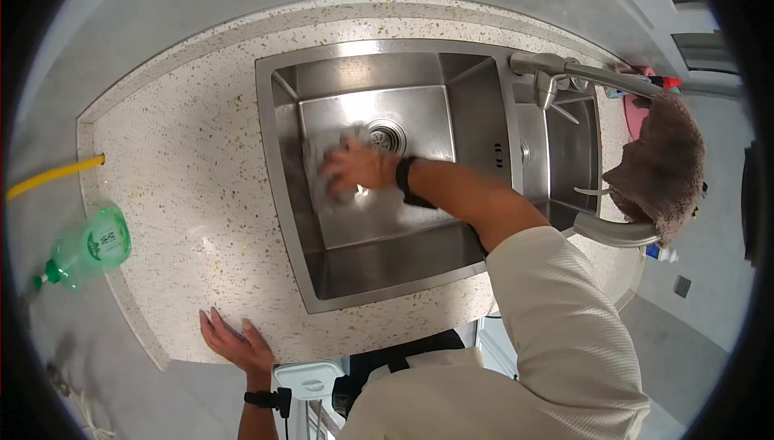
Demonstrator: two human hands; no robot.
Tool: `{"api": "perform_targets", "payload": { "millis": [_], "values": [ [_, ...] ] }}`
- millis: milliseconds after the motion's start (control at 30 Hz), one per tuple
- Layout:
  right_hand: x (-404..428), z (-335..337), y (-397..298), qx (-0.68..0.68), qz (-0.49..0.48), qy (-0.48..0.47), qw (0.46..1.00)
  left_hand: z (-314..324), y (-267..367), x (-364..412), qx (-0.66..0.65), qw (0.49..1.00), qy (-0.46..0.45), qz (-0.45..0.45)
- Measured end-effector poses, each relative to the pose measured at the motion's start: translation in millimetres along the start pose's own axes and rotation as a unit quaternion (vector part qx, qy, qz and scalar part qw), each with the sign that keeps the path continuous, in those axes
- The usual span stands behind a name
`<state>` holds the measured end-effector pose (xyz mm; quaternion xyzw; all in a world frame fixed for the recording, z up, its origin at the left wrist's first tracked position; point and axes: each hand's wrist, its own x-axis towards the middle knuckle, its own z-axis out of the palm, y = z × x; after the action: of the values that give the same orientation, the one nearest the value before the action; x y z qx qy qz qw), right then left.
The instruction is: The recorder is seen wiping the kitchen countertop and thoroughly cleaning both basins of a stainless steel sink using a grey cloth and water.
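Observation:
My right hand [360,168] is down inside the large stainless steel sink basin [387,228], left of the round drain strainer [382,136]. It is blurred, with its fingers spread low over the basin floor. A pale grey smudge, perhaps a cloth or scourer, shows around the fingertips, too blurred to settle. My left hand [239,340] rests palm down on the front edge of the speckled countertop [199,168], left of the sink, fingers apart and holding nothing. Black bands circle both wrists.
A faucet [544,86] stands at the back right, over a smaller basin [571,149]. A brown towel [659,162] hangs over a curved metal tube at the right. A green pump bottle [91,249] and a yellow hose [57,177] are at the left edge.

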<state>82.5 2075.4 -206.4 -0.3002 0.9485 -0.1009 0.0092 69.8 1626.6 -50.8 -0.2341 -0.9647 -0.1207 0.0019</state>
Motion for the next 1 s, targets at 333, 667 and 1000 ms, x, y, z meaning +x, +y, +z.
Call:
{"api": "perform_targets", "payload": {
  "millis": [333,667,1000],
  "values": [
    [-125.2,-15.0,14.5,0.047,0.490,-0.094,0.866,-2.6,2.5,4.6,-0.010,1.000,0.001,-0.017],
    [14.8,-10.0,-126.3,0.325,0.618,-0.230,0.678,-2.0,1.4,2.7,-0.005,1.000,0.021,0.017],
    [-141.8,-5.3,-90.7,0.326,0.271,-0.369,0.827,4.0,-0.7,5.8,-0.003,0.999,0.027,0.035]
  ]
}}
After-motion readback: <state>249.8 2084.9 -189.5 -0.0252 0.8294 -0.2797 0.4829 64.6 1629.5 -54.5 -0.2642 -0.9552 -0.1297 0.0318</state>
